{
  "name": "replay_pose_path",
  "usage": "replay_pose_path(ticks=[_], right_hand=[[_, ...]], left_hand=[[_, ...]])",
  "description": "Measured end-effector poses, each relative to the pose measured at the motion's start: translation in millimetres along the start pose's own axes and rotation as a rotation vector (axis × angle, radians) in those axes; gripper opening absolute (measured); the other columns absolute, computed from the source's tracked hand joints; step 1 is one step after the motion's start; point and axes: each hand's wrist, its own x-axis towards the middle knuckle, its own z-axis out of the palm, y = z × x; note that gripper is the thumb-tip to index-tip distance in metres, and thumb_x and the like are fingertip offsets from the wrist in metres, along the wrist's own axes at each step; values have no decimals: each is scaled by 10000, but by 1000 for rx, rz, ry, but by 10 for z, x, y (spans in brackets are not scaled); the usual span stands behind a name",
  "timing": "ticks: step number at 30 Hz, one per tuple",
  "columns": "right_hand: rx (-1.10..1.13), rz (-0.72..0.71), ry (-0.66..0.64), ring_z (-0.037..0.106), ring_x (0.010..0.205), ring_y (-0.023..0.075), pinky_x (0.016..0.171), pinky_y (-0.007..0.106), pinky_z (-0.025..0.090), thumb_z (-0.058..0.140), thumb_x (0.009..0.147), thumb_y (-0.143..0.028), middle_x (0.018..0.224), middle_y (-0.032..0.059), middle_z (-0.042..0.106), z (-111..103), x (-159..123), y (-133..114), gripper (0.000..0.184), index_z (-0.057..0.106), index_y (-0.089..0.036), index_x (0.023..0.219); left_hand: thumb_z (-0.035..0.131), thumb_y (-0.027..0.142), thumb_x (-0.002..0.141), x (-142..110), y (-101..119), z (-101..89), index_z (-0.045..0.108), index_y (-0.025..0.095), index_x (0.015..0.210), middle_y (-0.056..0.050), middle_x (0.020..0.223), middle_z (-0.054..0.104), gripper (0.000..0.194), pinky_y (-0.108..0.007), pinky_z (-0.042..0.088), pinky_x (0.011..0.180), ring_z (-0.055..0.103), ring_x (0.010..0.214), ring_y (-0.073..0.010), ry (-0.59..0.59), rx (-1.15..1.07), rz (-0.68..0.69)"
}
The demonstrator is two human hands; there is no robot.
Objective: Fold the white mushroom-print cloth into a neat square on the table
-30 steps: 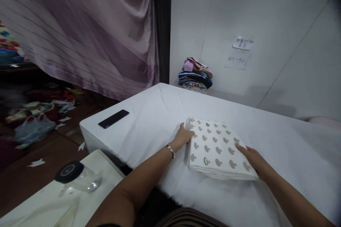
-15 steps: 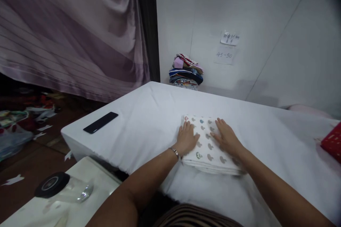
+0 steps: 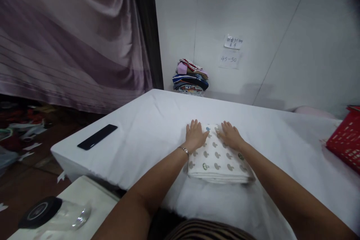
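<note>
A folded white cloth [image 3: 218, 161] printed with grey, green and blue mushrooms lies in layers on the white-covered table [image 3: 146, 131]. My left hand [image 3: 194, 135] rests flat on its far left part, fingers stretched forward, a metal bracelet at the wrist. On the far right part lies my right hand [image 3: 230, 135], open, palm down and fingers spread. Both palms hide some of the print. The cloth's near edge shows several stacked folds.
A black phone-like slab [image 3: 97, 137] lies at the table's left. Nearer me, a clear jar with a black lid [image 3: 41, 212] lies on a pale stand [image 3: 92, 191]. A red patterned box or bag [image 3: 345, 138] is at right. Folded clothes [image 3: 189, 77] are stacked by the wall.
Both hands have slid toward the far edge of the cloth. The view has turned slightly right, showing more of the red item.
</note>
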Motion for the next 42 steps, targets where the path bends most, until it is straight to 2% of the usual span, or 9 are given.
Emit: replay_pose_path(ticks=[7,12,15,19,24,31,34,39,42], right_hand=[[66,4,-11,113,1399,295,1087,430,233,279,909,-537,1512,173,202,229,133,150,695,280,-64,1419],[51,3,-50,143,1393,303,1075,484,233,304,909,-520,1508,157,226,90,75,96,628,345,-120,1391],[44,-35,-49,139,1393,316,1068,546,202,326,903,-531,1513,142,216,-7,-189,54,603,380,-161,1375],[90,-163,-47,132,1400,275,1095,528,154,313,906,-566,1522,95,204,21,-714,50,607,334,-232,1412],[138,-143,-60,99,1405,254,1107,513,136,255,924,-561,1529,87,169,60,-1017,37,618,301,-214,1433],[166,-225,-64,133,1400,251,1120,499,114,321,927,-508,1509,48,236,-11,-1177,-21,556,342,-248,1418],[236,-233,-55,171,1393,254,1120,501,125,356,919,-498,1491,50,285,-40,-1237,7,532,418,-233,1376],[373,-289,54,362,1316,252,1089,518,233,400,914,-452,1303,19,559,-88,-1425,53,397,564,-297,1241],[370,-388,73,448,1243,246,1051,495,314,439,906,-429,1242,31,601,-84,-1543,41,352,595,-301,1193]], left_hand=[[378,477,877,25,-149,296,371,111,1341,-172,1491,248,591,-497,40,1115,78,1406,-289,45,54,17],[394,470,876,41,-114,181,387,123,1328,-175,1487,257,570,-521,33,1108,87,1404,-299,6,37,-3],[392,504,875,-102,-100,64,399,146,1332,-151,1493,257,580,-508,30,1115,84,1406,-293,-48,34,40],[428,523,865,-476,-110,18,419,192,1332,-96,1492,284,573,-449,11,1137,126,1406,-249,-103,8,293],[460,449,871,-684,-90,35,457,198,1305,-92,1473,325,501,-467,29,1137,169,1397,-253,-97,-8,300],[434,445,895,-890,-112,-53,451,235,1324,-55,1479,321,478,-441,43,1141,186,1393,-230,-174,-51,412],[436,390,903,-993,-93,-80,483,241,1297,-39,1468,343,424,-435,31,1141,190,1392,-217,-179,-43,377],[420,381,916,-1162,-91,-120,559,244,1212,-37,1394,455,355,-441,80,1132,292,1343,-214,-194,-76,453],[473,380,896,-1227,-108,-115,592,243,1160,-60,1333,511,321,-437,168,1106,388,1262,-230,-169,-136,538]])
